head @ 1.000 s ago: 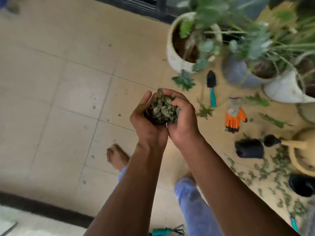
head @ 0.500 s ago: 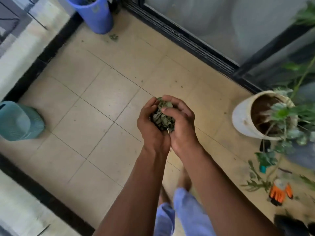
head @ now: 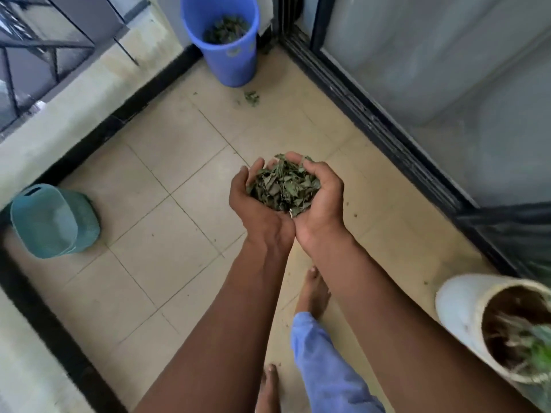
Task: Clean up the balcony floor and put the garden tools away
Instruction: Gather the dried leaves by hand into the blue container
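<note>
Leaves (head: 284, 186) lie heaped in the cupped left hand (head: 256, 204) and right hand (head: 320, 201); carrying step; next, tip them into blue bucket (head: 222, 40) at twelve o'clock.

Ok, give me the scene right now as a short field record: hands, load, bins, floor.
left hand: cupped under leaves
right hand: cupped, beside left
leaves: heaped in both palms
blue bucket: far corner, leaves already inside
teal basket: left, by the ledge
floor scraps: small clump before the bucket
white pot: lower right, soil and plant
</note>
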`<action>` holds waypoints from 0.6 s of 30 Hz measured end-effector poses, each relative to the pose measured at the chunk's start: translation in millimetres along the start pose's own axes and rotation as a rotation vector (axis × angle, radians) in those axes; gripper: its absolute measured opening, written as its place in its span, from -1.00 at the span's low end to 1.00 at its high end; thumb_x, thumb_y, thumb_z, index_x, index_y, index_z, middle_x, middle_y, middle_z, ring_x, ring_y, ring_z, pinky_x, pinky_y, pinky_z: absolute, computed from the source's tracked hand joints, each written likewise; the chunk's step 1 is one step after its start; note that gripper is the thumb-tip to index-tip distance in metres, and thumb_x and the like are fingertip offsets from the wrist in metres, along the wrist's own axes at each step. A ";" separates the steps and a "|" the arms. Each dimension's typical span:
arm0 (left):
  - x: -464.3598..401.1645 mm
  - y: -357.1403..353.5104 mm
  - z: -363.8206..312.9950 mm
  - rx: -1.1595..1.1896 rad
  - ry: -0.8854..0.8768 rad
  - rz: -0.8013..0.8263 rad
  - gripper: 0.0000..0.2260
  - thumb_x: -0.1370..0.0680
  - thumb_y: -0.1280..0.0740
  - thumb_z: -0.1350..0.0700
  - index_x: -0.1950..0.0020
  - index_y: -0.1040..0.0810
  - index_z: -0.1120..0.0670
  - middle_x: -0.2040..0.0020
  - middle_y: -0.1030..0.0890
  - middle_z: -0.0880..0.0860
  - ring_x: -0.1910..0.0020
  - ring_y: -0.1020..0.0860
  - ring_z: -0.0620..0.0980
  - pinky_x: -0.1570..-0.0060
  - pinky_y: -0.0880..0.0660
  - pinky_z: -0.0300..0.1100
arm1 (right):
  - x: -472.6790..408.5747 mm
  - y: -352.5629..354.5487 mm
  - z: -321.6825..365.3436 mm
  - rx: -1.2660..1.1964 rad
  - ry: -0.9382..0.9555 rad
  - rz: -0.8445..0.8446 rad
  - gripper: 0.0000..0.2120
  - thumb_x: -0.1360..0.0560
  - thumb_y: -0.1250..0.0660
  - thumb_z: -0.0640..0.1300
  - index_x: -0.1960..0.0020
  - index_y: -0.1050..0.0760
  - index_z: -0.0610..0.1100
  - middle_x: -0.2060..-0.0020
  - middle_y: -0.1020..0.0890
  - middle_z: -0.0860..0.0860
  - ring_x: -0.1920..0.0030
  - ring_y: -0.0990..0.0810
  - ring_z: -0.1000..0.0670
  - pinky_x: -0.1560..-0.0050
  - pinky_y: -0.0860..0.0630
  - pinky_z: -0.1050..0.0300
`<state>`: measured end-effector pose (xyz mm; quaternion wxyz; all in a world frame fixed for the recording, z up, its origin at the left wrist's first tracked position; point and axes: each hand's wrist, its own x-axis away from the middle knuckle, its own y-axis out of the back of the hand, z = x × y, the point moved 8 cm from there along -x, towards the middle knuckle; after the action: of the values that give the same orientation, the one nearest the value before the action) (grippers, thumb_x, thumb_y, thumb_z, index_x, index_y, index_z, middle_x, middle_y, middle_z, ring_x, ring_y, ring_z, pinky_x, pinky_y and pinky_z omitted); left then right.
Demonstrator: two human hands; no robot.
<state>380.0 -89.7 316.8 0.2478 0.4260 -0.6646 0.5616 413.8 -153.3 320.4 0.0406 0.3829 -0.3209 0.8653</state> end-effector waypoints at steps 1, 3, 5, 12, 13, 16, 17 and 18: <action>-10.6 -10.7 -4.9 0.022 -0.003 -0.012 -0.74 -0.57 -0.32 -0.03 -0.12 -0.60 0.11 -0.09 -0.60 0.20 -0.06 -0.62 0.26 -0.24 -0.53 0.24 | -13.3 -11.6 3.4 0.016 -0.018 0.004 -0.67 -0.40 -0.35 -0.08 -0.09 -0.63 -0.22 -0.09 -0.63 -0.29 -0.10 -0.63 -0.25 -0.37 -0.47 -0.32; -31.3 -32.8 -16.8 0.035 -0.012 -0.034 -0.75 -0.56 -0.33 -0.03 -0.11 -0.59 0.11 -0.08 -0.60 0.20 -0.04 -0.63 0.26 -0.24 -0.53 0.22 | -40.6 -34.7 9.4 0.054 -0.046 -0.004 -0.69 -0.37 -0.38 -0.07 -0.04 -0.64 -0.20 -0.14 -0.63 -0.31 -0.11 -0.63 -0.27 -0.39 -0.43 -0.36; -55.5 -56.5 -30.3 0.016 -0.017 -0.035 -0.76 -0.56 -0.34 -0.02 -0.12 -0.59 0.10 -0.09 -0.60 0.20 -0.04 -0.63 0.26 -0.23 -0.55 0.19 | -68.6 -59.1 14.2 0.082 -0.074 -0.025 -0.69 -0.33 -0.39 -0.08 -0.03 -0.65 -0.18 -0.19 -0.63 -0.32 -0.12 -0.63 -0.26 -0.39 -0.43 -0.35; -166.5 -162.0 -107.3 -0.025 -0.055 -0.002 -0.63 -0.61 -0.23 0.00 0.25 -0.68 0.14 0.18 -0.64 0.20 0.13 -0.63 0.21 -0.10 -0.57 0.04 | -196.6 -163.3 25.5 0.138 -0.078 -0.104 -0.60 -0.24 -0.34 -0.15 -0.06 -0.64 -0.17 -0.11 -0.68 -0.27 -0.20 -0.64 -0.35 -0.26 -0.55 -0.30; -188.3 -177.6 -117.2 -0.059 -0.068 0.055 -0.58 -0.63 -0.19 -0.01 0.25 -0.70 0.16 0.20 -0.65 0.21 0.12 -0.62 0.22 -0.08 -0.57 0.03 | -219.2 -179.5 27.2 0.135 -0.076 -0.115 -0.58 -0.23 -0.35 -0.16 -0.08 -0.64 -0.19 -0.12 -0.68 -0.27 -0.20 -0.64 -0.37 -0.25 -0.54 -0.34; -251.1 -234.0 -146.2 -0.114 0.001 0.168 -0.53 -0.61 -0.17 -0.08 -0.28 -0.60 0.24 -0.21 -0.63 0.25 -0.22 -0.59 0.28 -0.35 -0.48 0.17 | -295.3 -221.5 26.1 0.155 -0.079 -0.136 -0.40 -0.20 -0.39 -0.14 -0.23 -0.60 -0.27 -0.17 -0.66 -0.32 -0.16 -0.65 -0.39 -0.21 -0.53 -0.45; -267.9 -267.4 -161.8 -0.152 -0.018 0.203 -0.46 -0.60 -0.18 -0.11 -0.40 -0.55 0.23 -0.31 -0.60 0.25 -0.30 -0.57 0.29 -0.38 -0.45 0.20 | -322.1 -231.2 23.5 0.186 -0.100 -0.144 -0.35 -0.19 -0.39 -0.12 -0.27 -0.59 -0.27 -0.16 -0.66 -0.32 -0.14 -0.67 -0.38 -0.18 -0.54 -0.47; -286.1 -270.2 -166.9 -0.127 0.018 0.164 -0.43 -0.58 -0.20 -0.13 -0.45 -0.52 0.20 -0.36 -0.57 0.26 -0.34 -0.55 0.31 -0.37 -0.44 0.23 | -335.8 -241.7 26.1 0.228 -0.119 -0.167 -0.33 -0.20 -0.39 -0.09 -0.29 -0.58 -0.25 -0.15 -0.67 -0.31 -0.13 -0.67 -0.37 -0.17 -0.54 -0.46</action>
<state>730.4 150.8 271.4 0.2338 0.3484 -0.7293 0.5405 743.0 81.4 228.9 0.0496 0.4612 -0.1894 0.8654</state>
